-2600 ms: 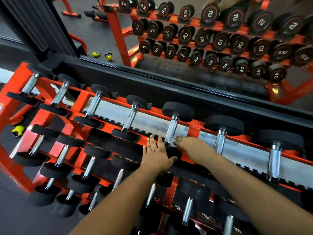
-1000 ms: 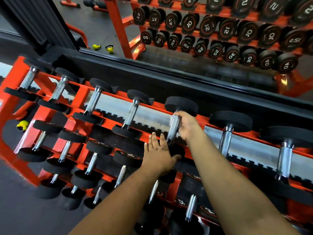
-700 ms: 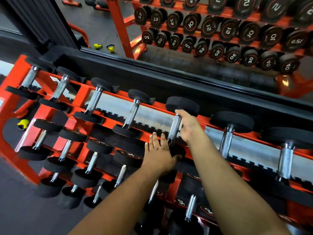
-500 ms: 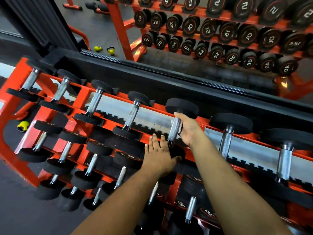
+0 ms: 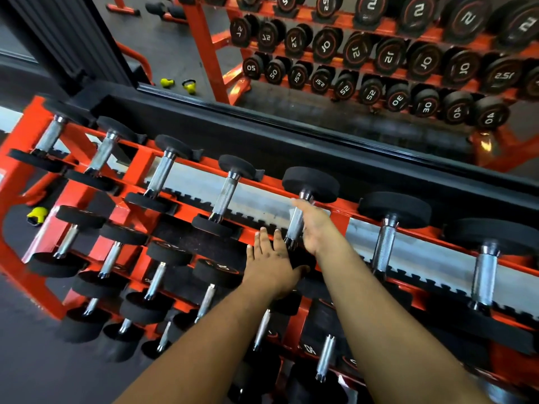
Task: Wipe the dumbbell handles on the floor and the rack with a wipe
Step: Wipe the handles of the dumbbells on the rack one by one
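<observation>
Your right hand curled round the knurled steel dumbbell handle, likely wiping; no wipe visible | your left hand lay flat, fingers straight, on its black near head, probably steadying it on the orange steel rack

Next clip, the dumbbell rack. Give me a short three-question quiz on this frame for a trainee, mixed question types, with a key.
1. True or false: the right hand is on the chrome handle of a dumbbell on the top tier of the orange rack.
2. Multiple choice: the left hand is
A. gripping a handle on the lowest tier
B. lying with straight fingers on the near black head of that same dumbbell
C. hanging clear of the rack
3. Fill in: the small objects on the floor seen in the mirror are ____ in colour.

Key: 1 true; 2 B; 3 yellow. A wipe cannot be made out under the right hand.
</observation>
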### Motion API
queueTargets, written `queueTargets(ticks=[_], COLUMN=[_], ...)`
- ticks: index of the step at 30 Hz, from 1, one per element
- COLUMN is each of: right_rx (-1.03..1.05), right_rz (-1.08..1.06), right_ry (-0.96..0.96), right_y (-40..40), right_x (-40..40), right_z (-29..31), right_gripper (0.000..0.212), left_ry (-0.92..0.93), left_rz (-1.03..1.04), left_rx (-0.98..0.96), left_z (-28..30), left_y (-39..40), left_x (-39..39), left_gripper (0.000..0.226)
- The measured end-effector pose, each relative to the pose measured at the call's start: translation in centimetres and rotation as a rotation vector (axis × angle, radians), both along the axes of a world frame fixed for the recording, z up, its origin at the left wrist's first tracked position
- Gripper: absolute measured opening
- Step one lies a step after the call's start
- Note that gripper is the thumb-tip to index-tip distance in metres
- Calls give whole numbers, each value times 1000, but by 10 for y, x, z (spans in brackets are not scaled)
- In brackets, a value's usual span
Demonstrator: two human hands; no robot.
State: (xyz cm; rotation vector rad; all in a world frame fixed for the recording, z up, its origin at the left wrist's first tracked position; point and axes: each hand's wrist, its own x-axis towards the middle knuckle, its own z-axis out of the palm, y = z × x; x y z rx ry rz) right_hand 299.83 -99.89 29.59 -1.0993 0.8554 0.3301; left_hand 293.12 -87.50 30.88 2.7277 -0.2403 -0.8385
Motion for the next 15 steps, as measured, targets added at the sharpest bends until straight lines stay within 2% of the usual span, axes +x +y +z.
queueTargets(ticks=[2, 6, 9, 12, 15], right_rx=[33, 22, -20, 4, -133], right_rz=[46, -5, 64, 202, 284], right_ry=[30, 9, 44, 98, 7], right_y=[4, -6, -3, -1, -19], right_x=[-1, -11, -14, -16, -28], right_z=[7, -3, -6, 2, -3], right_gripper=[33, 42, 46, 37, 25], left_ry=[2, 8, 11, 14, 21], left_rz=[8, 2, -2, 5, -2], left_rx=[1, 11, 8, 16, 15], left_z=[1, -2, 1, 2, -1], left_y=[0, 1, -1, 0, 1], left_x=[0, -1, 0, 0, 0], left_gripper=[107, 107, 106, 106, 106])
